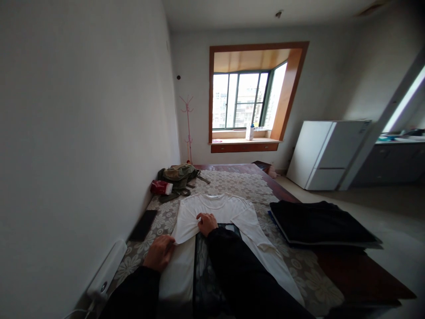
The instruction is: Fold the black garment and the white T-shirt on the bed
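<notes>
A white long-sleeved shirt [229,210] lies spread flat on a bed with a floral cover [242,181]. A dark flat board [207,274] lies on the shirt's middle. My left hand [160,252] grips the folded left edge of the shirt near its sleeve. My right hand [206,223] presses down on the shirt at the top of the board, fingers curled on the fabric. Both my arms wear dark sleeves.
A stack of dark folded clothes [318,223] lies to the right on the bed. An olive backpack [179,175] and a red packet [161,187] lie at the far left. A dark phone [143,224] and a white device [106,271] lie by the wall. A white fridge [327,153] stands beyond.
</notes>
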The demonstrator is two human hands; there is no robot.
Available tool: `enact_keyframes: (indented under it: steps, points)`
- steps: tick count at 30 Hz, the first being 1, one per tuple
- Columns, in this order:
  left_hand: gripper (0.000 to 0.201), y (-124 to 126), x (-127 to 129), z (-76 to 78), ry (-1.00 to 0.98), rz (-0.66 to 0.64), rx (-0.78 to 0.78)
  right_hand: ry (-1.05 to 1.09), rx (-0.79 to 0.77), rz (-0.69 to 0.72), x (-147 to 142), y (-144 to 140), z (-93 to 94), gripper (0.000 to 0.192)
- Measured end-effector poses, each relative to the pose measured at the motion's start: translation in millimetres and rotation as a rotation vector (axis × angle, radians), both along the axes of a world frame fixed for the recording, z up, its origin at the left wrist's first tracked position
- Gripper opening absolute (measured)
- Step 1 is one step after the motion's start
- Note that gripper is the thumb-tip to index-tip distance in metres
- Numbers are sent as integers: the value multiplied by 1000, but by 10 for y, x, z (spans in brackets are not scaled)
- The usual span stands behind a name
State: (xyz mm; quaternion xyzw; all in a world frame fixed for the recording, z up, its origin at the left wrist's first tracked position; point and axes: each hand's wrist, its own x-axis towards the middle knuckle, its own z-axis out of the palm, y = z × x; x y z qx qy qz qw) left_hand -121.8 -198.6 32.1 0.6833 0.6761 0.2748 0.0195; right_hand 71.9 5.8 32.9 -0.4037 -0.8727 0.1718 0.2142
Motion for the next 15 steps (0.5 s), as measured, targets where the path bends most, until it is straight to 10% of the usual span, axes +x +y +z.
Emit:
enact_keyframes:
  steps: [15]
  points:
    - [17,-3,88,203,35,-52,-69,5,103,122,19,-75,57,44]
